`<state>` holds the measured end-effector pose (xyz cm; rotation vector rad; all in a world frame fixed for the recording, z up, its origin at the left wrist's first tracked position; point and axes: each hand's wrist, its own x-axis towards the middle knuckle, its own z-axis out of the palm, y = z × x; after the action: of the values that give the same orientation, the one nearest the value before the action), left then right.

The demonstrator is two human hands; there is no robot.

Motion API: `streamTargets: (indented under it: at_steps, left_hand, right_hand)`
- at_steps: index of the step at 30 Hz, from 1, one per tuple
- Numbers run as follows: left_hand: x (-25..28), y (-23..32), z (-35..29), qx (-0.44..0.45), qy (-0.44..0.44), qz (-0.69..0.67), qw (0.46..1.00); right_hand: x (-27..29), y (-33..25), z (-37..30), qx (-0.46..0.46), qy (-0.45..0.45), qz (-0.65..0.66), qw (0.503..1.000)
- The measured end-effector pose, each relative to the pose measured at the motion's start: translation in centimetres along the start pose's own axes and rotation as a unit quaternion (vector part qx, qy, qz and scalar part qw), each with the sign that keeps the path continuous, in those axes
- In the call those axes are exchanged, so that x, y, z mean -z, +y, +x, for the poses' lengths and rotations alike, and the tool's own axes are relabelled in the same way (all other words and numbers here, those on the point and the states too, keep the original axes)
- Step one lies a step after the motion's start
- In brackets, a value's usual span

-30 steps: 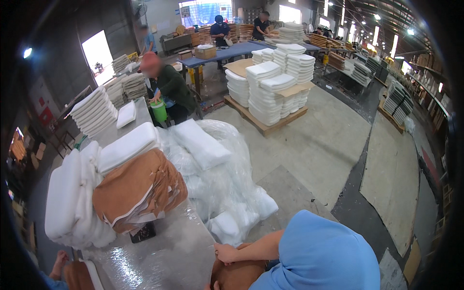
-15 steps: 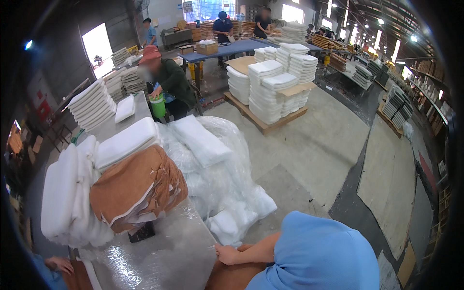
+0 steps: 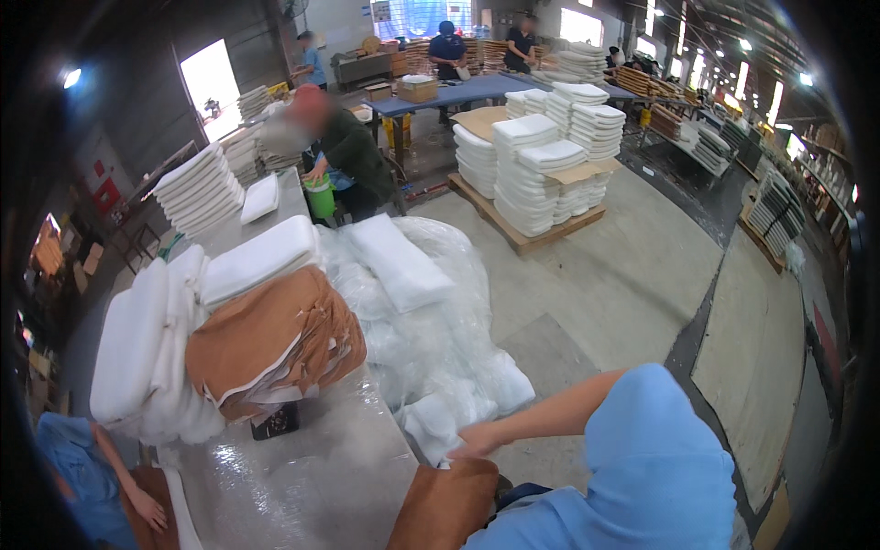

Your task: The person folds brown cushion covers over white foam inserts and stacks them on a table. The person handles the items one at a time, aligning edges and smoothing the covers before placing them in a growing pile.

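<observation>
Nearest up, one right hand (image 3: 475, 442) is bent down at the top edge of one brown piece (image 3: 445, 504), which sits at the near edge by the table corner — there's a bit of white at the fingertips, but I can't tell how closed they are or whether they've got hold of anything. Left hand's out of view, so can't tell on that one either. Near left, one co-worker's hand (image 3: 148, 511) rests on a second brown piece (image 3: 152, 484) with a white edge. Further in on the grey table (image 3: 312, 477) there's one brown fabric pile (image 3: 266, 339) with one dark flat object (image 3: 276, 423) poking out under it, plus one folded white pad (image 3: 259, 260) behind. Right of that, one clear plastic heap (image 3: 449, 339) with one white pad on top (image 3: 399, 261). Beyond, one person in a red hat (image 3: 344, 142) has a hand at one green bucket (image 3: 320, 198). Farther right is one wooden pallet (image 3: 527, 240) of stacked white pads, then two cardboard boxes (image 3: 417, 90) on the far blue tables (image 3: 458, 94) — and three people (image 3: 447, 57) around there.
</observation>
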<state>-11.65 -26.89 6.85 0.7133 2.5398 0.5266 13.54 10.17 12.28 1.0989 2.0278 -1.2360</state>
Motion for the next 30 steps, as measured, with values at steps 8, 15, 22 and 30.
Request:
streamTargets:
  at_steps: [8, 15, 22, 30]
  left_hand:
    - [-1.2, 0.3, 0.6, 0.089, -0.098, -0.066, 0.989]
    - [0.9, -4.2, -4.3, 0.233, -0.175, -0.153, 0.944]
    - [4.4, -5.5, -7.2, 0.363, -0.219, -0.262, 0.867]
    - [1.8, -7.2, -6.6, 0.338, -0.209, -0.362, 0.843]
  right_hand:
    - [-3.1, -1.4, -1.0, -0.213, -0.229, 0.234, 0.921]
    - [-2.6, -3.1, 2.3, -0.206, -0.215, 0.161, 0.941]
    - [-4.3, -1.9, 5.1, -0.175, -0.175, 0.026, 0.969]
    - [-3.8, -0.7, 5.9, -0.178, -0.187, 0.038, 0.965]
